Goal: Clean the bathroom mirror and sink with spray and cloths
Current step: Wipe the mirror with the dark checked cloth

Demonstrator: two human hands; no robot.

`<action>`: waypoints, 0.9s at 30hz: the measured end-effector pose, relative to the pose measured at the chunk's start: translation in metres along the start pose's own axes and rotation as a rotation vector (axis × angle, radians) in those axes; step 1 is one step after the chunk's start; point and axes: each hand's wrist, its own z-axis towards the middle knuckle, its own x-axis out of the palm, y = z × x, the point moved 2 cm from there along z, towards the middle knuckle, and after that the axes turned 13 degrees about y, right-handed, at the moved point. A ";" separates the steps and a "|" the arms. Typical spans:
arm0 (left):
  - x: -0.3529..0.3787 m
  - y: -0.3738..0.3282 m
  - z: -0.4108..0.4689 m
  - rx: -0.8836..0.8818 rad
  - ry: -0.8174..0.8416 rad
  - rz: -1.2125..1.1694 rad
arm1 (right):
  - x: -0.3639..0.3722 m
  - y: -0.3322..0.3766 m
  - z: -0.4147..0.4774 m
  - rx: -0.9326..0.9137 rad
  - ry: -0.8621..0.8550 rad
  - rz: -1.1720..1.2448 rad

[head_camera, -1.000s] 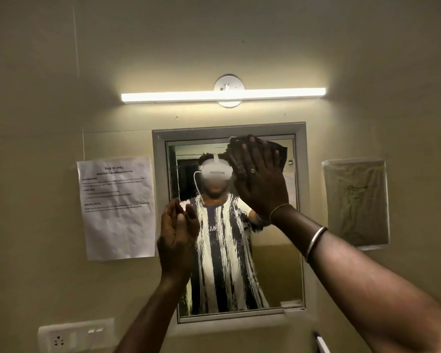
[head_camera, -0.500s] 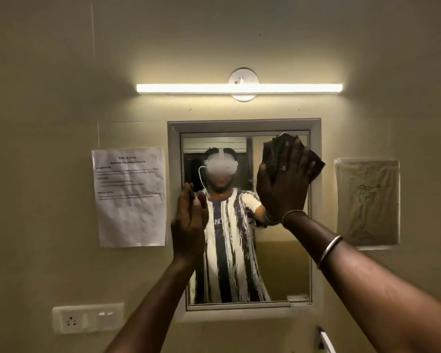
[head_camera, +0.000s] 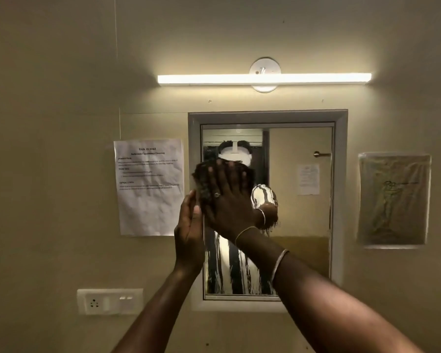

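Two hands are raised. By the right hand (head_camera: 227, 200), fingers straight and spread, a dark cloth (head_camera: 201, 186) is pressed flat against the upper left of the mirror (head_camera: 298, 225), the arm reaching up from lower right. The left hand (head_camera: 189, 233) is held upright and edge-on, fingers straight, holding nothing, at the mirror's left frame just beside the cloth. A printed notice (head_camera: 149, 187) is taped to the wall at left.

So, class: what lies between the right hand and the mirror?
A dark cloth, pressed flat against the mirror under the right hand, whose fingers are spread; the head view shows it.
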 end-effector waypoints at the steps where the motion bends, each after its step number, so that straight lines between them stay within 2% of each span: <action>1: 0.002 0.000 -0.001 0.001 0.002 -0.023 | 0.003 0.004 0.000 -0.049 0.003 -0.017; 6: 0.014 0.004 -0.007 -0.001 -0.016 -0.070 | 0.002 -0.012 -0.009 -0.229 0.000 -0.083; 9: 0.023 0.008 -0.012 -0.011 -0.030 -0.069 | -0.001 -0.037 -0.024 -0.242 0.015 -0.115; 20: 0.036 0.027 -0.029 -0.033 -0.014 -0.111 | -0.009 -0.147 -0.114 0.322 -0.083 -0.010; 27: 0.021 0.031 -0.038 -0.043 0.011 -0.116 | 0.010 -0.105 -0.118 0.629 -0.130 0.159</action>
